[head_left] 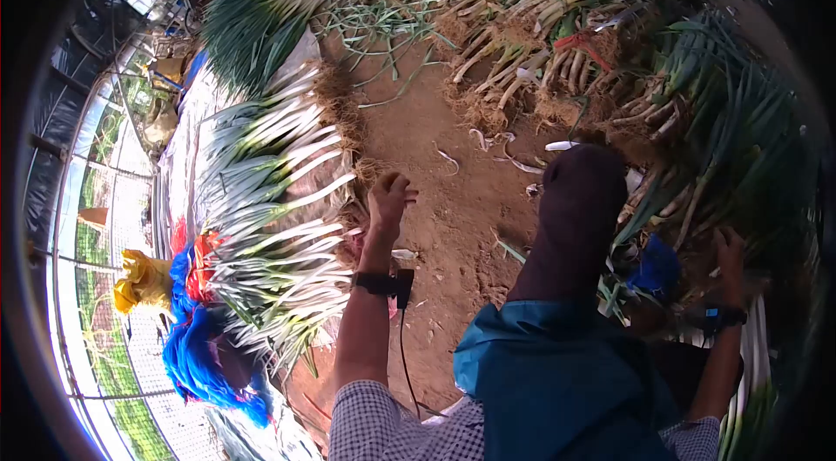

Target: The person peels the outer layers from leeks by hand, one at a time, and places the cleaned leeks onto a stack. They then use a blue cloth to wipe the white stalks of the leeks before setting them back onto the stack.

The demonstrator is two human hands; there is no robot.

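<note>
My left hand (392,200) hovers over the bare soil, fingers loosely curled and apart, with nothing visible in it. Beside it on the left lies a long row of cleaned leeks (300,174), white stalks and brown roots toward me, green tops pointing away. On the far right, my right hand (729,250) reaches to the edge of a heap of uncleaned leeks (697,134); its fingers look extended and apart, and the spot is dim. A blue bundle of netting or plastic (655,268) lies just left of that hand.
More root-covered leeks (566,60) are piled at the back, one bundle bound with red string (579,45). Trimmed green leaves (392,13) litter the soil (435,139). Blue netting (205,356) and a yellow bag (139,280) sit at left. My knee (575,217) is in front.
</note>
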